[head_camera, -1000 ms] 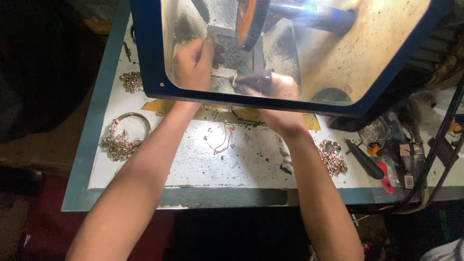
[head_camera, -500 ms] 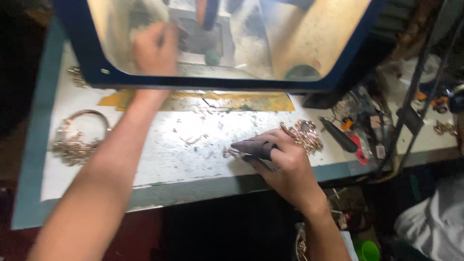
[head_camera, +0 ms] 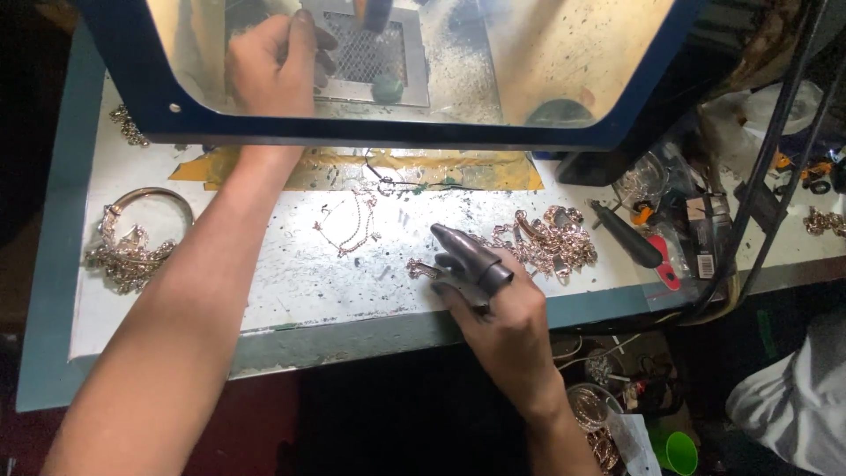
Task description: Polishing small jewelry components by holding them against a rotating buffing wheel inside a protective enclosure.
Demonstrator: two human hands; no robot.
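My right hand (head_camera: pixel 493 304) rests on the white worktop (head_camera: pixel 291 282) with dark guards over its fingers. Its fingertips pinch a small gold chain piece (head_camera: pixel 421 266) lying on the surface, just left of a heap of gold chains (head_camera: pixel 551 238). My left hand (head_camera: pixel 273 62) reaches behind the clear shield of a blue-framed booth (head_camera: pixel 397 132). Its fingers curl beside a metal mesh grate (head_camera: pixel 370 48); what they hold is hidden. A thin chain (head_camera: pixel 352 225) lies between my two arms.
A bangle with tangled chains (head_camera: pixel 132 242) sits at the left of the worktop. Yellow tape (head_camera: pixel 352 169) runs along the booth's base. A black-handled tool (head_camera: pixel 627 234) and a red one (head_camera: pixel 665 263) lie at the right. A green cup (head_camera: pixel 679 451) stands below the bench.
My right hand came out of the booth down to the worktop and now touches a chain piece. The left hand stays behind the shield. The view moved closer.
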